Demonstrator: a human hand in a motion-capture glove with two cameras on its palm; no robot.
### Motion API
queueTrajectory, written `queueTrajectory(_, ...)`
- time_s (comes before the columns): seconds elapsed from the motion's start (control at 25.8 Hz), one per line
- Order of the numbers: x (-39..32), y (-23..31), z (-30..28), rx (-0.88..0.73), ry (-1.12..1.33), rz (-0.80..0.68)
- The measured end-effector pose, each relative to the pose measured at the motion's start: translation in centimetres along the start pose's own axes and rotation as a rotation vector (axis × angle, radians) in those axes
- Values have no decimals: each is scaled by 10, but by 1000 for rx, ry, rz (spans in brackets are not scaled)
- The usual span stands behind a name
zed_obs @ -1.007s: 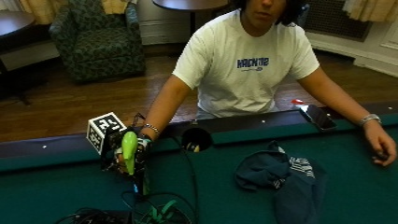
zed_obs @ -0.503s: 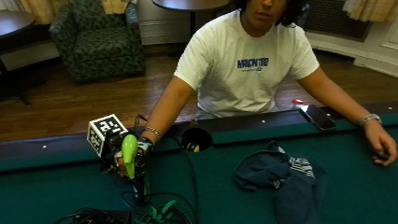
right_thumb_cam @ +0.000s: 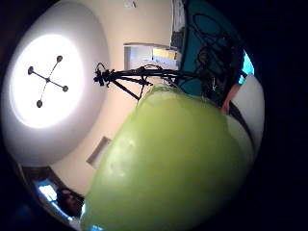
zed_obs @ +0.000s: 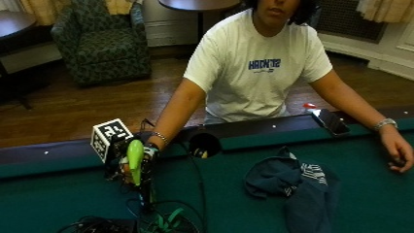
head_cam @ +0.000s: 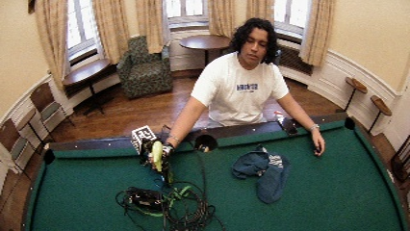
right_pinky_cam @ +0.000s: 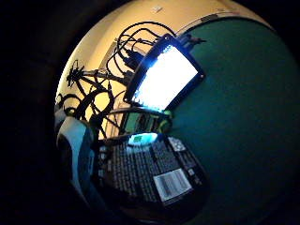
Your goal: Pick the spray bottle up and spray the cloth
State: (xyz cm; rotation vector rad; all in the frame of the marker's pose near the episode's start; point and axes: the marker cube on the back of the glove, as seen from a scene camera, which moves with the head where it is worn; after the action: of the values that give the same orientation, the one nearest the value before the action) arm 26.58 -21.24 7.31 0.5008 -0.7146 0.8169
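One gloved right hand (zed_obs: 144, 156) is all I have working: its fingers curl around the lime-green plastic spray bottle (zed_obs: 135, 158), held upright above the green felt worktop (zed_obs: 362, 194). I see the crumpled dark blue cloth (zed_obs: 292, 180) lying well apart, nearer the bare left hand (zed_obs: 398, 154) resting flat on the felt.

The person's white T-shirt (zed_obs: 259, 73) bears blue lettering, perhaps "HACKMIT"; the bottle label (right_pinky_cam: 150, 173) print is unreadable.
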Motion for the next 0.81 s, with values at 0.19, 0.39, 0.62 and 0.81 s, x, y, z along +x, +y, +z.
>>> queueTrajectory(0.19, -2, 3, 0, -19, -9, -11)
queueTrajectory(0.39, -8, 15, -21, -49, -42, 11)
queueTrajectory(0.62, -54, 40, -63, -131, -18, -129)
queueTrajectory(0.81, -103, 77, -80, -316, 27, -300)
